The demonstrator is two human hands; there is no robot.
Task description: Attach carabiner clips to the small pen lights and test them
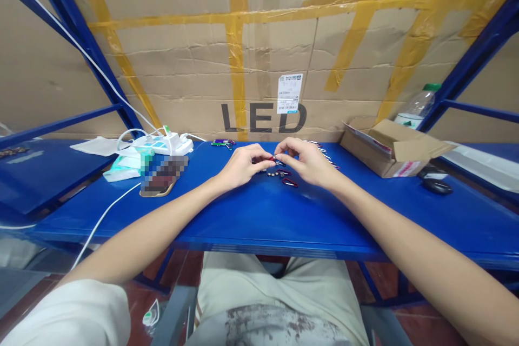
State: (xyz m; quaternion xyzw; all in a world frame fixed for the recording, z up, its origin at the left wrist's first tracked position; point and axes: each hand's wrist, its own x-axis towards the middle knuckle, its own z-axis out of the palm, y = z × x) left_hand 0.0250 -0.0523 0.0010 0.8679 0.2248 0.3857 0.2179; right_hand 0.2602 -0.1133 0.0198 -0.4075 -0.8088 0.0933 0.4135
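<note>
Red piece (272, 159) sits pinched in the narrow grip of left hand (245, 165) and right hand (303, 161), near carabiners (290, 183).

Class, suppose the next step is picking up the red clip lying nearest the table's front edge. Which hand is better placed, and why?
Probably the right hand: the red clip lies close by it, while the left hand is farther off. Both seem busy with a small red item.
</note>
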